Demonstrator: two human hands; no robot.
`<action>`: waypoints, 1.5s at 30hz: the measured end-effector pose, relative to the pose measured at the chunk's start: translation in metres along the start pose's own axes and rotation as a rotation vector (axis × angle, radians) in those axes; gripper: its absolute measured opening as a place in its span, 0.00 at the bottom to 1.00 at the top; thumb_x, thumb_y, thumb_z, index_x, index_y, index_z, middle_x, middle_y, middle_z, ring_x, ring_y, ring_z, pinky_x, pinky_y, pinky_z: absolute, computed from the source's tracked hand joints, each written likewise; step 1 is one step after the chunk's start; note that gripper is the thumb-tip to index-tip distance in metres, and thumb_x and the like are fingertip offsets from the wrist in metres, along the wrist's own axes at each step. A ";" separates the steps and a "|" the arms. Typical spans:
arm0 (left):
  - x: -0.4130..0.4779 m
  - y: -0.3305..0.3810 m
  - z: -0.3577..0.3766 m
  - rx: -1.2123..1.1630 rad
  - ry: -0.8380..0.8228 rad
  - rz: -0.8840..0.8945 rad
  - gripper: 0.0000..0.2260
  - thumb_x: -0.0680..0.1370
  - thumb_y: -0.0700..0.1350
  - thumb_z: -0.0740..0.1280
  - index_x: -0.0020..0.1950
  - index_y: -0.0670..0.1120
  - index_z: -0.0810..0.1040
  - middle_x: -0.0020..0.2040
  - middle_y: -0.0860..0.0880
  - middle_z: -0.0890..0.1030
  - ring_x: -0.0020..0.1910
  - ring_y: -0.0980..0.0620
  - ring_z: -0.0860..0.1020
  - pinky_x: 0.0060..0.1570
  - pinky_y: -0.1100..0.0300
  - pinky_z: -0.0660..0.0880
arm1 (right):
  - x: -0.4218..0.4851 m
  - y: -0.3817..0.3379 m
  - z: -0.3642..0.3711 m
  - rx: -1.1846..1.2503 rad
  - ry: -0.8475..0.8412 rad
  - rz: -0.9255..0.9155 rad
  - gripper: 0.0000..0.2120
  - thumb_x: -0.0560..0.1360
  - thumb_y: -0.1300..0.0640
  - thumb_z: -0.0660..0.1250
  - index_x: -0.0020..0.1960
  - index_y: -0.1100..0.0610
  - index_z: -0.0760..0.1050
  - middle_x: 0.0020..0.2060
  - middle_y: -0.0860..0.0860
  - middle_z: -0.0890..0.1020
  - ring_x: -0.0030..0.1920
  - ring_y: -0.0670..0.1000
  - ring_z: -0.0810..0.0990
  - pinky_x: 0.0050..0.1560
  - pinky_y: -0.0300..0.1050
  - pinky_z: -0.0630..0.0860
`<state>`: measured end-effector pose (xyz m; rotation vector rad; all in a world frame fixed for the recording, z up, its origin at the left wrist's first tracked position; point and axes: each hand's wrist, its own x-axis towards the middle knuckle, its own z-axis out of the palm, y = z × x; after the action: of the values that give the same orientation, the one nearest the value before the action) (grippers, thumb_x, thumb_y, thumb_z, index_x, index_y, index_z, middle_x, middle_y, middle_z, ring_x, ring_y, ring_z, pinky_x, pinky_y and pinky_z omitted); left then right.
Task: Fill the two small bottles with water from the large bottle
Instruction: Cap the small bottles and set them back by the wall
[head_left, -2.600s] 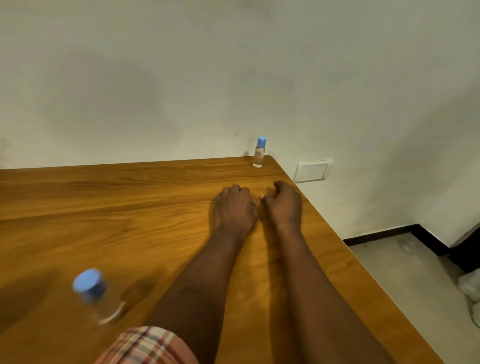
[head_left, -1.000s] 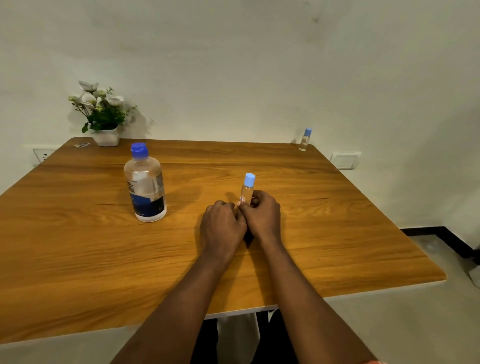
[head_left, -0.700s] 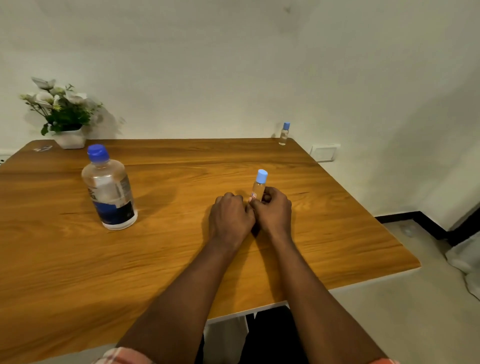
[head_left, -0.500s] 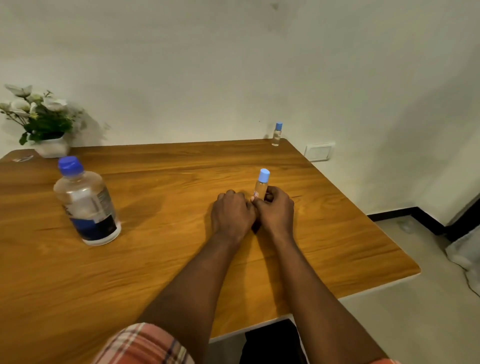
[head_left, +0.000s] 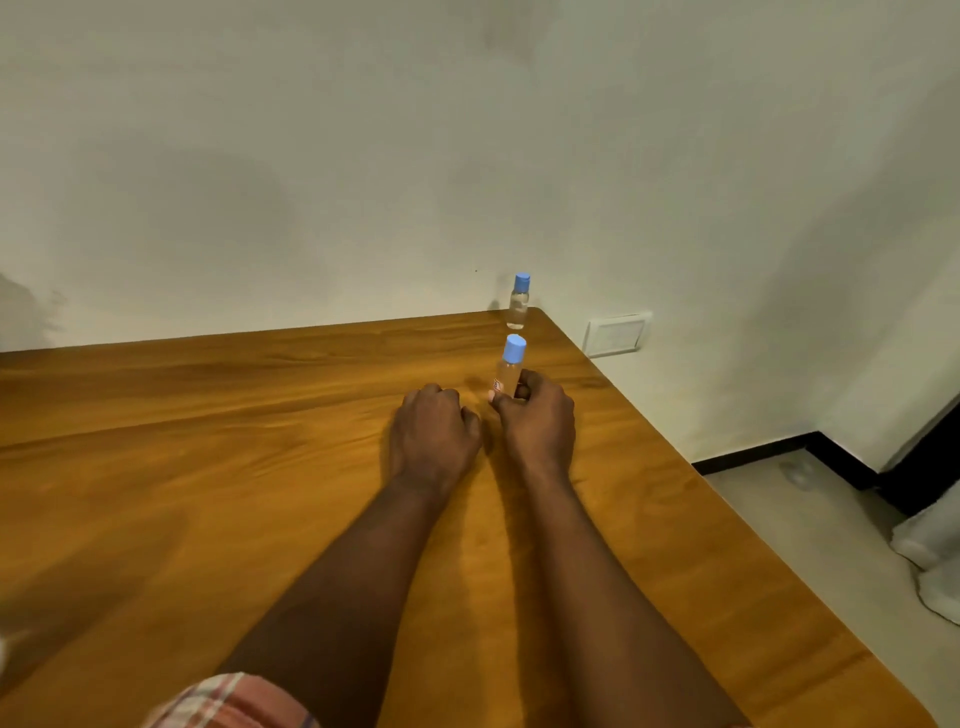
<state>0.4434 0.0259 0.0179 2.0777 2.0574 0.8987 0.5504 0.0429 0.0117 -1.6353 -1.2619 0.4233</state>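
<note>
Wide tabletop (head_left: 208, 441) lies open to the left of my left hand (head_left: 434, 434), with room to pass an arm. My right hand (head_left: 537, 431) sits just beside it, pinching a small bottle (head_left: 510, 369). Directly beyond stands a second small bottle (head_left: 518, 304) at the far corner, near the wall (head_left: 363, 182). The tabletop ends close on my right.

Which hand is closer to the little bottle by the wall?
Right. The right hand, gripping another small bottle, lies straight before the far bottle; the left hand rests farther left.
</note>
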 end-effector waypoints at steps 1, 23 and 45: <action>0.012 0.001 0.006 0.003 0.002 0.002 0.11 0.78 0.48 0.61 0.42 0.43 0.77 0.46 0.43 0.78 0.49 0.45 0.75 0.47 0.51 0.72 | 0.013 0.001 0.005 -0.009 0.007 0.002 0.12 0.73 0.50 0.73 0.54 0.52 0.81 0.46 0.47 0.84 0.43 0.46 0.80 0.37 0.39 0.71; 0.174 -0.009 0.070 0.005 0.065 0.081 0.15 0.80 0.49 0.60 0.40 0.41 0.77 0.44 0.41 0.79 0.47 0.42 0.76 0.41 0.52 0.71 | 0.160 0.001 0.093 -0.181 0.015 -0.073 0.10 0.72 0.52 0.72 0.48 0.58 0.81 0.44 0.55 0.82 0.45 0.56 0.80 0.39 0.46 0.74; 0.137 -0.003 0.046 0.078 -0.031 0.037 0.12 0.79 0.49 0.62 0.45 0.41 0.78 0.49 0.43 0.79 0.52 0.45 0.75 0.46 0.53 0.72 | 0.122 -0.003 0.074 -0.147 0.091 -0.054 0.03 0.75 0.58 0.70 0.42 0.56 0.79 0.38 0.52 0.82 0.38 0.50 0.80 0.35 0.39 0.73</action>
<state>0.4516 0.1699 0.0258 2.1608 2.0775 0.7984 0.5420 0.1849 0.0153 -1.7186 -1.2911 0.2248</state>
